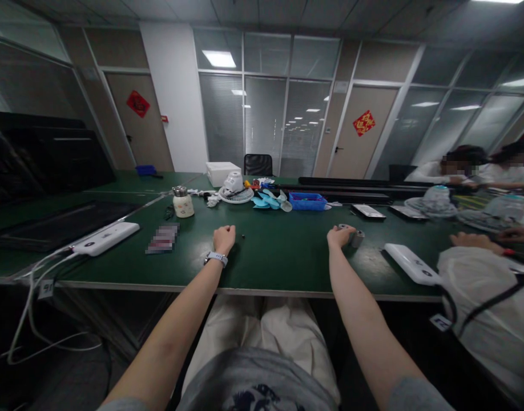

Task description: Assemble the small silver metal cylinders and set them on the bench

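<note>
My left hand (224, 238), with a watch (216, 258) on the wrist, rests over the green table with its fingers curled closed. Whatever is in it, if anything, is hidden. A tiny dark piece (243, 236) lies just to its right. Farther right, my right hand (339, 235) is closed on a small grey cylindrical part (343, 226), partly covered by the fingers. Beside those fingers stands a second grey cylindrical part (357, 238). What kind of parts they are is too small to tell.
Behind my hands are a fan grille (236, 196), light-blue fan blades (268, 200) and a blue basket (307, 201). A cream bottle (184, 204) stands left. White power banks (108, 238) lie at both sides. A co-worker's hand and sleeve (480, 268) are at right.
</note>
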`<action>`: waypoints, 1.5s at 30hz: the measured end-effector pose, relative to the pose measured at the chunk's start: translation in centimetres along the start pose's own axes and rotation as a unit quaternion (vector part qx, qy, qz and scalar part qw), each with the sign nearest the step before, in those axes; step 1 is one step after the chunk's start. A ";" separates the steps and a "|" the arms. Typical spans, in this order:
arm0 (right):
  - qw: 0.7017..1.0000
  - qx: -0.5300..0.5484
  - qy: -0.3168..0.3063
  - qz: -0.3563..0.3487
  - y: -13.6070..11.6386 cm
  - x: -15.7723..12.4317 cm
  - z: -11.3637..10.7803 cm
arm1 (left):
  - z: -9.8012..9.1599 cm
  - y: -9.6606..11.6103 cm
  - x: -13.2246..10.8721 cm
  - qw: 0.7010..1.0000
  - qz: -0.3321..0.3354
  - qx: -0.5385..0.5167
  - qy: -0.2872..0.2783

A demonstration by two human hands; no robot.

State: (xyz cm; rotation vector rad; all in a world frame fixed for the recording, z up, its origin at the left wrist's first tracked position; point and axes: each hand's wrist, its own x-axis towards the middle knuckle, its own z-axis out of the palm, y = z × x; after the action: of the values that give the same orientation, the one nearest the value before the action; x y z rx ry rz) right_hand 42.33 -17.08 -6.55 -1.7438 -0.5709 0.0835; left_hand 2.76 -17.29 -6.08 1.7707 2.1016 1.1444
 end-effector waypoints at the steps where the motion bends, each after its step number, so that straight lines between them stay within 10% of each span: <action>1: 1.000 -0.002 0.001 -0.004 0.1 0.3 0.0 | 0.0 0.0 0.0 1.000 0.001 0.000 -0.001; 8: 0.970 -0.012 0.045 -0.238 -2.8 -2.9 -0.8 | -0.4 0.3 -0.3 1.000 -0.007 -0.002 -0.006; 13: 0.875 0.013 -0.227 -0.427 -7.4 -11.7 1.1 | -0.4 0.3 -0.2 1.000 -0.010 -0.006 -0.001; 17: 0.819 -0.034 -0.421 -0.389 -8.8 -18.5 4.6 | -0.4 0.2 -0.2 1.000 -0.007 -0.015 0.004; 23: 0.827 -0.111 -0.425 -0.351 -8.8 -22.1 7.7 | -0.1 0.2 -0.2 1.000 0.012 -0.007 0.007; 28: 0.835 -0.074 -0.373 -0.397 -9.0 -18.9 6.4 | 0.0 0.1 -0.2 1.000 0.009 -0.015 0.005; 38: 0.937 -0.150 0.091 -0.303 -3.1 0.4 -4.7 | -0.2 0.3 -0.4 1.000 0.003 -0.014 0.000; 45: 0.954 -0.182 0.066 -0.228 -0.1 3.7 -5.9 | -0.4 0.4 -0.6 1.000 -0.004 -0.014 -0.009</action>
State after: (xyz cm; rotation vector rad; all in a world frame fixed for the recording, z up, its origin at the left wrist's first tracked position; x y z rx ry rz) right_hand 47.61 -20.82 -3.98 -1.9065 -0.9169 -0.4878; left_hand 3.00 -17.97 -5.76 1.7522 2.0702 1.1451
